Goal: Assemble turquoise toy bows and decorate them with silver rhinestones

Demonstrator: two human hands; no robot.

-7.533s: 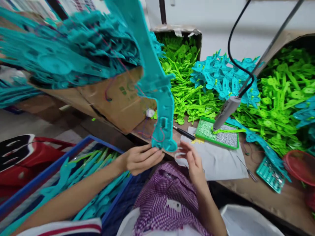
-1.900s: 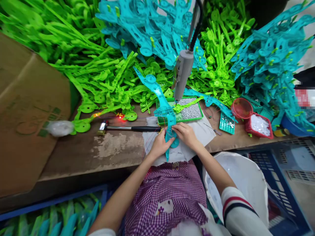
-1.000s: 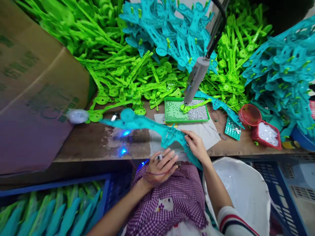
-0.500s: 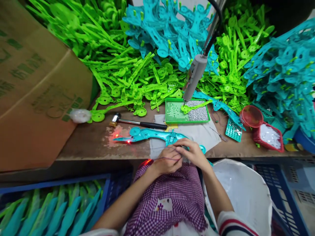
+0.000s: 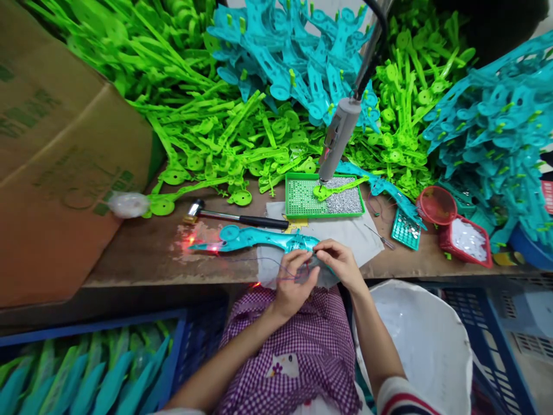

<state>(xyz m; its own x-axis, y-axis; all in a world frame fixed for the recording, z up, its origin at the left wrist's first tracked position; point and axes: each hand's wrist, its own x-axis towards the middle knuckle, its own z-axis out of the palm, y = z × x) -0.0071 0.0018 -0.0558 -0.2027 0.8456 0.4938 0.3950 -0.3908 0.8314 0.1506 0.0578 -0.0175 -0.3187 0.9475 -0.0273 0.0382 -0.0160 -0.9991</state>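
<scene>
A long teal plastic part [image 5: 254, 237] lies flat on the wooden bench, its tip to the left glowing red. My left hand [image 5: 292, 282] and my right hand [image 5: 339, 263] meet at its right end, over a white cloth [image 5: 345, 233]. Both hands have their fingers curled in a pinch around the part's end and thin wires [image 5: 263, 262] that trail left from it. What sits between the fingertips is too small to make out.
A hammer [image 5: 235, 217] lies behind the part. A green screw tray [image 5: 324, 199] has a hanging electric screwdriver [image 5: 337, 141] resting on it. Green and teal parts are heaped behind. A cardboard box [image 5: 56, 173] stands left, red baskets [image 5: 458, 225] right, a blue crate [image 5: 86, 369] below.
The teal part went from held up, to swung leftward, to lying flat on the bench. Its light turned from blue to red. Both hands now work close together at its right end.
</scene>
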